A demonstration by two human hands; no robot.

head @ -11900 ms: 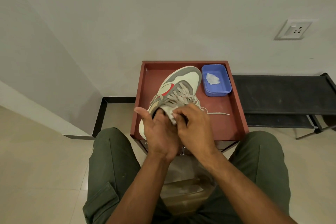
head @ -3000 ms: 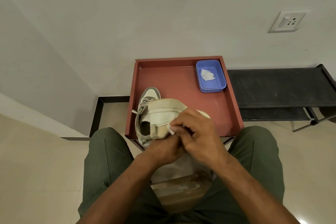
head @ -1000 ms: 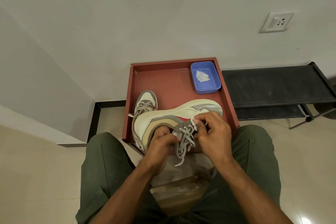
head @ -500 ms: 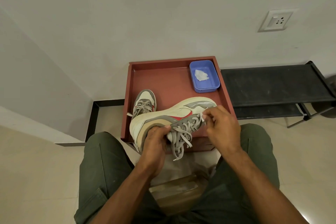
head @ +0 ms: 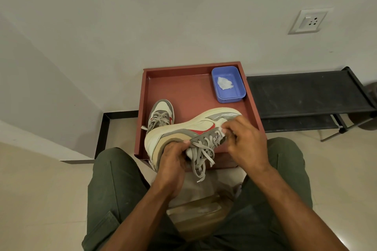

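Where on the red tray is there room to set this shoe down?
The tray is bare along its back wall, between the other shoe and the blue tub. The front is crowded by the held shoe, left hand and right hand pinching a wipe.

There are two sneakers, the held sneaker (head: 195,126) and the second sneaker (head: 161,113), and two hands, the left hand (head: 173,161) and the right hand (head: 246,142). There are two bits of white tissue, the tub tissue (head: 224,83) and the pinched tissue (head: 222,129). There is one red tray (head: 183,87), one blue tub (head: 230,100), one black rack (head: 302,91) and one wall socket (head: 309,21).
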